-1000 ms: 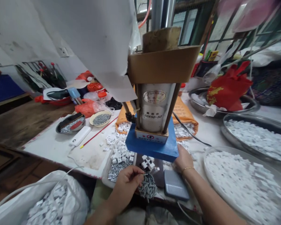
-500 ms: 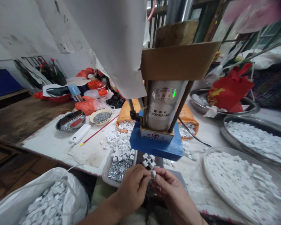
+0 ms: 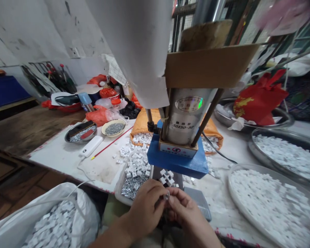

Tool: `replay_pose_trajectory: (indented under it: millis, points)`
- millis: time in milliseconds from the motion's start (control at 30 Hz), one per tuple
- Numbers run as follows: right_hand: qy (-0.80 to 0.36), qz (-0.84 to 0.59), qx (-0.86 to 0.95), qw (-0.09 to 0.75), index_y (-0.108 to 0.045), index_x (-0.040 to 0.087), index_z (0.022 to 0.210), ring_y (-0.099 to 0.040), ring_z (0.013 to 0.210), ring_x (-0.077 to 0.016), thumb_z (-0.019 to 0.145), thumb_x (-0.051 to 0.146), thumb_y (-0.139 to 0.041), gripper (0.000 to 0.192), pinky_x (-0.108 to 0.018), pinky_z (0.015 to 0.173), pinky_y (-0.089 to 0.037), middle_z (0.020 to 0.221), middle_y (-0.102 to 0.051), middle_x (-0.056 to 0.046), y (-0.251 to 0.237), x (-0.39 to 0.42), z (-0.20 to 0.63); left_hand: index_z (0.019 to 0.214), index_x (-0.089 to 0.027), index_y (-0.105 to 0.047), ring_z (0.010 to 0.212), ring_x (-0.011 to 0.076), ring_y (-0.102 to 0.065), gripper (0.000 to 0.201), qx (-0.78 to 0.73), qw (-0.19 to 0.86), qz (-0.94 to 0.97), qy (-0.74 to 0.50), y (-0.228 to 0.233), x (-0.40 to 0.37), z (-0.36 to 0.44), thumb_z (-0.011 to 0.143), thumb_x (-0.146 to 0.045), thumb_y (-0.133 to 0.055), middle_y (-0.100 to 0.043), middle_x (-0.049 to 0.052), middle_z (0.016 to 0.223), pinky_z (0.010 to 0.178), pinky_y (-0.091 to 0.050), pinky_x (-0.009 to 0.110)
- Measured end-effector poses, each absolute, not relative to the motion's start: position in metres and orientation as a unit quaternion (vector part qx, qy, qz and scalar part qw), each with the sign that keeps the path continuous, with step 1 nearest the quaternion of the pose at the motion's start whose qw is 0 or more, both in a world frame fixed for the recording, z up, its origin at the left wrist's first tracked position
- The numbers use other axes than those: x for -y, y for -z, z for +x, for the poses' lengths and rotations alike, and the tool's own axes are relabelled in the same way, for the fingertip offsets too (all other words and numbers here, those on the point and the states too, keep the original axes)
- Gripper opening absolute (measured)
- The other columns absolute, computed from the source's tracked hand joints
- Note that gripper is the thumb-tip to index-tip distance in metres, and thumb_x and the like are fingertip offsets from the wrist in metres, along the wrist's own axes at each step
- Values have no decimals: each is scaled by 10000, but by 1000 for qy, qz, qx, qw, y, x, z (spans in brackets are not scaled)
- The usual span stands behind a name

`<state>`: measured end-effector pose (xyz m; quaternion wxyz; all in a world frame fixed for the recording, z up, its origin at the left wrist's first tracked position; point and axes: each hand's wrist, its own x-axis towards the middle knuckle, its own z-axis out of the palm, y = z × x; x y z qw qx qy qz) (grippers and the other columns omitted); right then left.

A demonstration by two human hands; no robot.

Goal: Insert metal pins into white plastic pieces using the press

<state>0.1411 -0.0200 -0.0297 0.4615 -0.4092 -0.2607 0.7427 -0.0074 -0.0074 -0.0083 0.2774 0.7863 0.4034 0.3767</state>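
My left hand (image 3: pixel 147 203) and my right hand (image 3: pixel 183 208) meet below the press, fingertips pinched together around one small white cable clip (image 3: pixel 166 195). Fingers hide part of that clip. Just beyond them, a small cluster of white clips (image 3: pixel 166 177) sits on the dark plate under the blue press head (image 3: pixel 177 158). Beside my left hand stands a clear plastic bin (image 3: pixel 118 193), holding white clips (image 3: pixel 137 167) at the back and loose steel nails (image 3: pixel 130 187) at the front.
On the right, a round tray (image 3: pixel 232 193) and a metal basin (image 3: pixel 251 146) hold many white pieces. A white sack (image 3: pixel 85 199) of clips stands lower left. A bowl of nails (image 3: pixel 113 128), a red stick (image 3: pixel 113 142) and a white power bank (image 3: pixel 92 146) lie on the left tabletop.
The view has shifted slightly, so the press sits further right. Both hands stay together; the clip between their fingertips has turned and is more covered by the fingers.
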Motion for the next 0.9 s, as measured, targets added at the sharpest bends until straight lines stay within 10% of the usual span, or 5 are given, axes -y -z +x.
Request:
replay_pose_trajectory:
  millis: [300, 433, 900]
  points:
    - [-669, -478, 355, 446, -634, 183, 831, -447, 411, -82, 635, 488, -742, 379, -196, 411, -315, 517, -588, 38, 25, 16, 146, 931, -182, -599, 861, 192, -560, 246, -366, 254, 813, -374, 3, 6, -8, 793, -31, -463, -628, 77, 887, 788, -465, 325]
    - [-530, -540, 407, 511, -647, 207, 917, -607, 675, -193, 666, 489, -713, 383, -282, 589, -470, 735, -691, -38, 18, 7, 156, 881, -190, -642, 843, 188, -603, 155, -410, 246, 771, -420, -2, -18, -14, 820, -112, -523, -670, 69, 867, 787, -482, 320]
    - [-232, -577, 667, 411, -623, 222, 1029, -555, 999, -297, 679, 244, -681, 355, -400, 849, -440, 1042, -644, -96, 27, -21, 150, 768, -187, -689, 804, 178, -635, 163, -471, 250, 728, -432, 21, -39, -3, 787, -101, -551, -710, 44, 821, 763, -497, 318]
